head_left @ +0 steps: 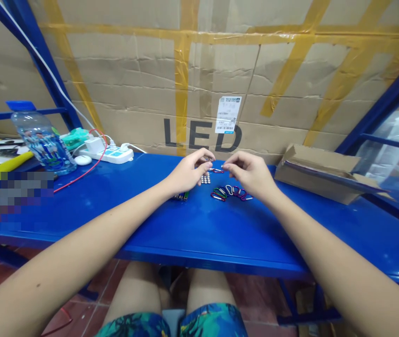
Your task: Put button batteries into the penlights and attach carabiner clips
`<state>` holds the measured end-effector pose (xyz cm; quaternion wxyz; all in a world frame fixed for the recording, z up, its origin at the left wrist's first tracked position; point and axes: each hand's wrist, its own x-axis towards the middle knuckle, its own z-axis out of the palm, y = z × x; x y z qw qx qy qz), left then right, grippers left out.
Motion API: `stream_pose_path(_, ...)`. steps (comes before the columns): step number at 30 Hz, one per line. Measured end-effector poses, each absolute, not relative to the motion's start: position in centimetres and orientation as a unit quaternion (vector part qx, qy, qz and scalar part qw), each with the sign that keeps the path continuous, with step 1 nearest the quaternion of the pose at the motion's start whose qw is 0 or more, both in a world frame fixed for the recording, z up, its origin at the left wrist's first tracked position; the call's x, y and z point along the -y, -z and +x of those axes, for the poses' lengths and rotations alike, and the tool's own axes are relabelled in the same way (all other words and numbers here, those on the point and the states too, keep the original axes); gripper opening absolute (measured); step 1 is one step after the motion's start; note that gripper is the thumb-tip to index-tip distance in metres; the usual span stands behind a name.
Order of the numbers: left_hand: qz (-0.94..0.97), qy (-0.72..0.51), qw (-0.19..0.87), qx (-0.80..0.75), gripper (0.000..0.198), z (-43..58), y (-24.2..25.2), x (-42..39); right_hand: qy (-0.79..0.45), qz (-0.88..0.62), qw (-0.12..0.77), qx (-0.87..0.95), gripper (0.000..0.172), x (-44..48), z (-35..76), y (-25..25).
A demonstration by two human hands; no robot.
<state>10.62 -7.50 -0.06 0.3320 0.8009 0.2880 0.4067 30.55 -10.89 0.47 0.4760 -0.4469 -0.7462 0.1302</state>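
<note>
Carabiner (pixel 217 171), between left hand (pixel 187 172), right hand (pixel 250 175)

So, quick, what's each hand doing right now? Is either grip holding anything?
Left hand: closed, pinching a small metal piece.
Right hand: fingers curled near a small carabiner; holding cannot be told.

Small anodised metal carabiners (pixel 230 191) in green, blue, silver, red and purple lie flat in a loose curved row on the blue table top (pixel 150 224). A red carabiner (pixel 216 171) lies just above them. Beside them sits a tight cluster of small silver cylinders (pixel 205 178), and slim dark sticks with green markings (pixel 181 196) lie close by.
</note>
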Motion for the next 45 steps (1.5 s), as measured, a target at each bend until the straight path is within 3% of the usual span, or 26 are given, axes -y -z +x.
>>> stream_pose_path(3, 0.822, -0.403, 0.292, -0.277, 0.012, 10.8, 0.3, 7.6, -0.138, -0.425, 0.509, 0.736, 0.007, 10.8, 30.8, -0.7)
stream_pose_path(10, 0.842, -0.391, 0.231, -0.291, 0.008, 11.1, 1.0, 7.6, -0.093, -0.399, 0.470, 0.782, 0.006, 11.0, 30.2, -0.2)
stream_pose_path(20, 0.872, -0.373, 0.154, -0.278, 0.009, 11.1, 0.7, 8.6, -0.263, -0.423, 0.431, 0.753, 0.011, 10.6, 30.4, -0.1)
stream_pose_path(28, 0.904, -0.288, 0.011, -0.315, 0.030, 11.2, 0.4, 8.1, -0.151, -0.425, 0.332, 0.828, 0.027, 10.7, 30.9, -0.1)
stream_pose_path(35, 0.909, -0.295, 0.078, -0.285, 0.016, 10.7, 0.4, 8.7, -0.116, -0.390, 0.306, 0.861, 0.026, 10.9, 31.1, -0.3)
stream_pose_path(40, 0.908, -0.328, 0.069, -0.252, 0.007, 10.6, 0.5, 8.9, -0.237, -0.418, 0.314, 0.819, 0.028, 11.0, 31.0, -0.4)
stream_pose_path(45, 0.912, -0.334, 0.042, -0.236, 0.009, 10.9, 0.5, 9.1, -0.312, -0.422, 0.321, 0.788, 0.026, 11.2, 31.0, -0.5)
